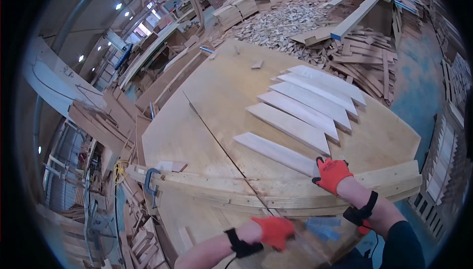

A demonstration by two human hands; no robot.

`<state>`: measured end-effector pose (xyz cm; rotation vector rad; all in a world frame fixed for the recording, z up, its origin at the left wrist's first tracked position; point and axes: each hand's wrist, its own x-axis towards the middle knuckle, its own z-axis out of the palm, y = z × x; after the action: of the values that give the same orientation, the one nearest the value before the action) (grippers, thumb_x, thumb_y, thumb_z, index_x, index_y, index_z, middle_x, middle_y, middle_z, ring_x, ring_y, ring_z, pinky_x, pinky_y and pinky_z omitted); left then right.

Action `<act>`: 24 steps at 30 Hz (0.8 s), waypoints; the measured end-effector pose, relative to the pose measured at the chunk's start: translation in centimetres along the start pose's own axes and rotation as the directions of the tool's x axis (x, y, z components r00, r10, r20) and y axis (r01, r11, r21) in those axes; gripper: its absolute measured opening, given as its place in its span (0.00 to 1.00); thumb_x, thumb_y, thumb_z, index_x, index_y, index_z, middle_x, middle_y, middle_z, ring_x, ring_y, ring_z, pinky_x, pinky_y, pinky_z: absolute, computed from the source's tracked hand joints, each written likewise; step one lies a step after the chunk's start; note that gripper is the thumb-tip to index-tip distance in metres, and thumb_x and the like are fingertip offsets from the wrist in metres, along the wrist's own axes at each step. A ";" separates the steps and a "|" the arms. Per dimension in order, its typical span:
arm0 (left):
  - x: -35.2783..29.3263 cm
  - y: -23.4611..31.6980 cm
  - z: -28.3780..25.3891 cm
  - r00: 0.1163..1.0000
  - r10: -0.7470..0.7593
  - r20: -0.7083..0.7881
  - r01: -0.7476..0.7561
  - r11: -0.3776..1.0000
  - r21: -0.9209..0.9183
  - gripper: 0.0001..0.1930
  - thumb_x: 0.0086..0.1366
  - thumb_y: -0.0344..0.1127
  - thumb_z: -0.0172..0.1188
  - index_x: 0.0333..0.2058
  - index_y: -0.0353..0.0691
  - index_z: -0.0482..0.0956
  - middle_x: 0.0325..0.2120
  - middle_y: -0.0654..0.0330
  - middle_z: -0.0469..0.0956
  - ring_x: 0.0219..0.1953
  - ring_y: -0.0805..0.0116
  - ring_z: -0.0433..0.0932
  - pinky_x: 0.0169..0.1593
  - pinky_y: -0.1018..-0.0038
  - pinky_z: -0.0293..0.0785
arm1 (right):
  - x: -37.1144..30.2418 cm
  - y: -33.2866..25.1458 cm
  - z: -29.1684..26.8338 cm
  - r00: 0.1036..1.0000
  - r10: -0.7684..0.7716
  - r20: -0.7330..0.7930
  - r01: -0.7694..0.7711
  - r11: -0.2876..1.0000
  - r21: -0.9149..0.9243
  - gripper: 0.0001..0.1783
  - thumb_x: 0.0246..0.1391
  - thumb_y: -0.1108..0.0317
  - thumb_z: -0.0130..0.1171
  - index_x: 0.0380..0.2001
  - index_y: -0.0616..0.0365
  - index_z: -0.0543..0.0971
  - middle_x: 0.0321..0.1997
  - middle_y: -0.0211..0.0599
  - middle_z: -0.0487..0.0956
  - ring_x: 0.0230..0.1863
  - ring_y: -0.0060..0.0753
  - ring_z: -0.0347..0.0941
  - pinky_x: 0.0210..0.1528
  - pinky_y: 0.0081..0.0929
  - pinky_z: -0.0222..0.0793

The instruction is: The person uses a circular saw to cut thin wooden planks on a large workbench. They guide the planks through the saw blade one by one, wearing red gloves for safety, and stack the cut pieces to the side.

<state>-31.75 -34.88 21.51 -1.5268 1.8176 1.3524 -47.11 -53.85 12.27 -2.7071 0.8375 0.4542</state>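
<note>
My right hand (pixel 332 174), in a red glove with dark fingertips, pinches the near right end of a pale wooden board (pixel 276 153) with slanted ends. That board lies on a wide plywood table (pixel 207 96). Beyond it, several similar boards (pixel 290 121) rest side by side in a slanted row. My left hand (pixel 276 232), also red-gloved, is low at the near side of a curved wooden rail (pixel 236 195). Motion blurs its fingers, so their hold is unclear. Beside it lie light blue pieces (pixel 322 227) whose kind I cannot make out.
A blue clamp (pixel 151 186) grips the rail's left end. A dark slot (pixel 212 131) runs across the table. A small wood offcut (pixel 257 65) lies near the far edge. Beyond are a heap of wood scraps (pixel 290 22), long planks (pixel 362 13) and stacked boards (pixel 236 10).
</note>
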 end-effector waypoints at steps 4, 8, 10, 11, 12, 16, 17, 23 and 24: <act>0.4 -0.7 -7.9 0.512 0.040 -0.858 0.252 0.948 0.195 0.27 0.61 0.43 0.65 0.56 0.38 0.75 0.51 0.48 0.78 0.54 0.49 0.76 0.60 0.58 0.70 | -0.2 0.7 0.3 0.993 -0.034 -0.109 0.039 0.999 0.038 0.44 0.57 0.42 0.62 0.65 0.66 0.67 0.50 0.49 0.79 0.50 0.46 0.79 0.50 0.40 0.74; -2.3 -6.5 -10.7 -0.545 -0.209 -0.812 -0.083 0.977 -0.196 0.31 0.62 0.34 0.67 0.62 0.27 0.68 0.58 0.39 0.73 0.61 0.42 0.71 0.64 0.58 0.66 | 1.2 -0.3 1.2 0.973 -0.073 -0.218 0.090 0.994 0.066 0.43 0.56 0.43 0.63 0.64 0.64 0.68 0.50 0.49 0.78 0.51 0.46 0.77 0.52 0.39 0.73; -2.3 -7.5 -6.6 -0.273 -0.186 -0.944 0.146 0.962 -0.232 0.35 0.61 0.38 0.68 0.63 0.27 0.66 0.60 0.39 0.70 0.62 0.42 0.70 0.64 0.58 0.66 | 2.7 -0.7 0.7 0.972 -0.085 -0.218 0.097 0.994 0.041 0.43 0.56 0.44 0.64 0.65 0.62 0.68 0.50 0.49 0.78 0.52 0.47 0.76 0.52 0.38 0.72; -1.9 -8.5 -4.3 -0.170 -0.170 -0.971 0.289 0.933 -0.214 0.36 0.60 0.42 0.69 0.63 0.30 0.67 0.60 0.41 0.71 0.62 0.42 0.70 0.64 0.57 0.66 | 3.9 -1.6 0.4 0.969 -0.096 -0.229 0.109 0.993 0.043 0.42 0.55 0.44 0.65 0.65 0.61 0.68 0.50 0.50 0.78 0.53 0.47 0.75 0.53 0.38 0.72; -1.3 -9.8 -1.4 -0.120 -0.237 -0.964 0.314 0.912 -0.263 0.36 0.60 0.44 0.69 0.63 0.32 0.68 0.60 0.42 0.71 0.62 0.43 0.70 0.64 0.55 0.65 | 4.6 -2.4 0.3 0.968 -0.091 -0.234 0.095 0.995 0.009 0.41 0.54 0.46 0.67 0.65 0.58 0.69 0.52 0.49 0.76 0.54 0.47 0.74 0.54 0.38 0.72; -1.6 -15.8 8.4 -0.080 -0.454 -0.888 0.415 0.794 -0.444 0.34 0.61 0.47 0.66 0.63 0.40 0.69 0.60 0.47 0.71 0.63 0.46 0.68 0.65 0.53 0.62 | 7.7 -6.0 0.6 0.961 -0.185 -0.206 0.207 0.974 0.092 0.38 0.54 0.48 0.67 0.63 0.54 0.72 0.58 0.49 0.74 0.57 0.48 0.73 0.58 0.42 0.70; -2.0 -16.1 9.7 -0.087 -0.503 -0.860 0.415 0.766 -0.491 0.33 0.62 0.47 0.65 0.63 0.41 0.69 0.60 0.48 0.71 0.64 0.46 0.67 0.65 0.53 0.62 | 8.4 -6.3 0.7 0.956 -0.206 -0.211 0.230 0.968 0.099 0.37 0.54 0.48 0.67 0.63 0.54 0.72 0.58 0.49 0.73 0.57 0.48 0.73 0.59 0.42 0.70; -3.4 -20.5 12.5 -0.110 -0.606 -0.788 0.439 0.682 -0.586 0.31 0.64 0.52 0.60 0.63 0.44 0.71 0.62 0.48 0.71 0.66 0.45 0.65 0.69 0.51 0.56 | 12.1 -9.0 1.8 0.895 -0.367 -0.254 0.392 0.918 0.054 0.32 0.51 0.57 0.68 0.60 0.52 0.75 0.61 0.48 0.72 0.58 0.53 0.73 0.61 0.44 0.69; -3.3 -21.2 12.6 -0.128 -0.612 -0.780 0.454 0.663 -0.595 0.31 0.65 0.52 0.60 0.63 0.44 0.71 0.62 0.48 0.71 0.66 0.45 0.65 0.70 0.50 0.55 | 12.7 -9.7 1.9 0.880 -0.399 -0.259 0.431 0.899 0.079 0.31 0.51 0.59 0.67 0.59 0.52 0.76 0.60 0.48 0.73 0.57 0.52 0.73 0.61 0.44 0.69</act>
<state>-14.75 -20.94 9.84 -3.2031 1.0343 -0.2342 -31.97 -51.81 7.37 -2.7371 0.2965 -0.0220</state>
